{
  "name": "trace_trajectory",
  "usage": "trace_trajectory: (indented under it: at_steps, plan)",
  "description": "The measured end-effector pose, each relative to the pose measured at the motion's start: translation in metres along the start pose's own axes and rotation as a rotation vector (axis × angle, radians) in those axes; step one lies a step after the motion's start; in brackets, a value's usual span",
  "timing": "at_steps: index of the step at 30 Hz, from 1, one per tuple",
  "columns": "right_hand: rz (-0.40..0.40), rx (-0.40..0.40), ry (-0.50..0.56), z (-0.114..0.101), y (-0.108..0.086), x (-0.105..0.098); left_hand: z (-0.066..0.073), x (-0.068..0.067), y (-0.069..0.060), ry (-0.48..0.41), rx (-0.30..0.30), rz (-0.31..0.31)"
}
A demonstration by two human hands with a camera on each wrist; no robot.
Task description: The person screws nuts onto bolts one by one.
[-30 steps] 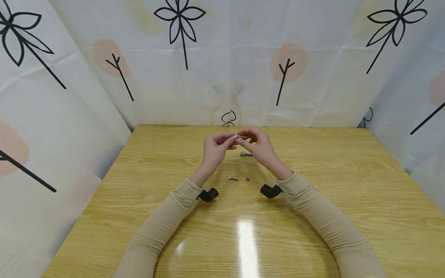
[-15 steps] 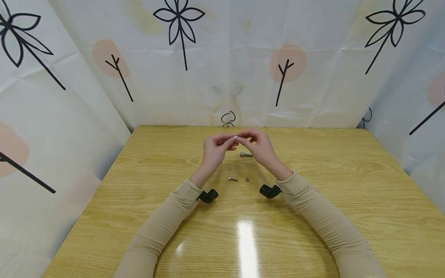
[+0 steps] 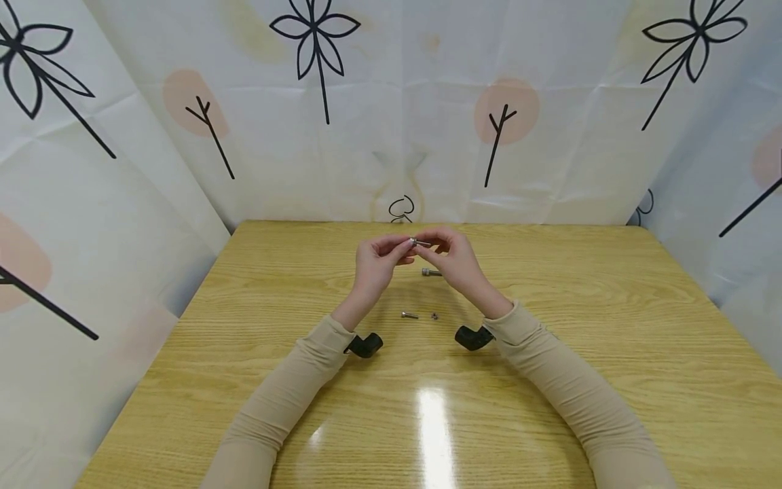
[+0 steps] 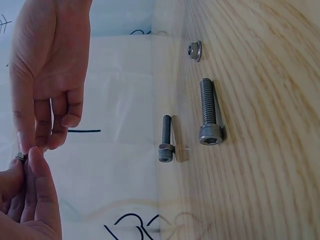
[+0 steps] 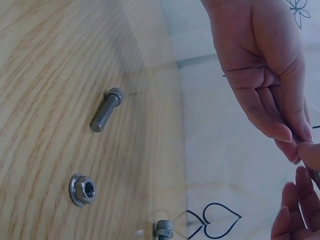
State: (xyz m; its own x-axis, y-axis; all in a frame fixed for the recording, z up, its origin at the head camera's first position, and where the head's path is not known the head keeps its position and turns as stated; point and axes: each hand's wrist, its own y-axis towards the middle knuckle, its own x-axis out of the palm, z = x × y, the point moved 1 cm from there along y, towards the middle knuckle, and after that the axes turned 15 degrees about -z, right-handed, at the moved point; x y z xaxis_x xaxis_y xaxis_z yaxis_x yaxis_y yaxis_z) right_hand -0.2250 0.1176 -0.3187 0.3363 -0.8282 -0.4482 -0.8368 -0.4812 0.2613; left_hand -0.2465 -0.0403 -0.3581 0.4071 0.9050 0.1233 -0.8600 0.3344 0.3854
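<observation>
Above the far part of the table, my left hand point(image 3: 375, 263) and right hand point(image 3: 457, 261) meet fingertip to fingertip around a small metal bolt point(image 3: 423, 243). The left thumb and fingers pinch its head end, while its shank points right. My right thumb and fingertips pinch at the same bolt; whether a nut is also between them is hidden. Below the hands lie a cap-head bolt point(image 4: 209, 112), a flange nut point(image 5: 82, 190) and another bolt with a nut run up to its head point(image 4: 166, 140). In the left wrist view, only a sliver of metal shows between the fingertips.
The wood-grain table point(image 3: 293, 299) ends at a white printed curtain point(image 3: 379, 102) behind and at the sides. A black curved piece point(image 3: 366, 345) sits at the left cuff, another black piece point(image 3: 473, 337) at the right. Light glares off the table's near part.
The fingertips have shifted slightly about the bolt; its shank, mostly covered half a second ago, shows again. Both arms stay nearly in place, and the parts on the table lie as before.
</observation>
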Motion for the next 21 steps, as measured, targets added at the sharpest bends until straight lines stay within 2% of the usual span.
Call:
trace_trajectory:
  at_steps: [6, 9, 15, 17, 21]
  plan:
    - [-0.039, 0.084, 0.165, 0.027, 0.001, -0.008, 0.002, 0.0, 0.0, -0.036, -0.028, 0.032]
    - [-0.054, 0.141, 0.277, 0.03, -0.003, -0.015, 0.001, 0.001, 0.001, -0.046, -0.043, 0.039]
    - [-0.096, 0.203, 0.529, 0.034, -0.01, -0.025, -0.003, 0.004, 0.002, -0.097, -0.092, 0.036]
    - [-0.105, 0.23, 0.563, 0.036, -0.012, -0.027, -0.005, 0.006, 0.002, -0.113, -0.112, 0.026]
    - [-0.116, 0.275, 0.554, 0.039, -0.016, -0.03, -0.01, 0.01, 0.001, -0.129, -0.174, -0.016]
